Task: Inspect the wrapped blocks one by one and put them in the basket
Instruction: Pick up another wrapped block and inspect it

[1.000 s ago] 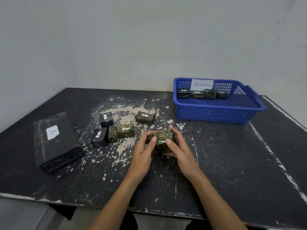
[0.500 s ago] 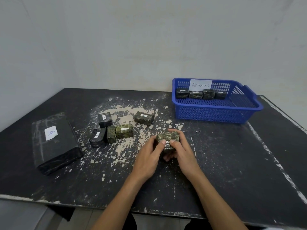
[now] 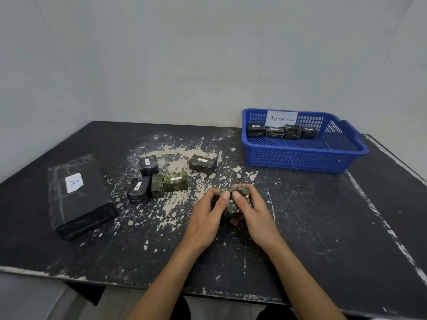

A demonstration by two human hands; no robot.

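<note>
Both hands hold one dark green wrapped block just above the middle of the table. My left hand grips its left side and my right hand grips its right side, thumbs meeting on top. Several more wrapped blocks lie to the left: a green one, a narrow one, two black ones, and one further back. The blue basket labelled "Abnormal" stands at the back right with several blocks lined along its far wall.
A large black wrapped slab with a white "A" label lies at the left of the black, paint-chipped table. A pale wall rises behind the table. The table's near edge runs just below my forearms.
My hands have turned the held block over between them and brought the thumbs together on top. The other blocks and the basket have not moved.
</note>
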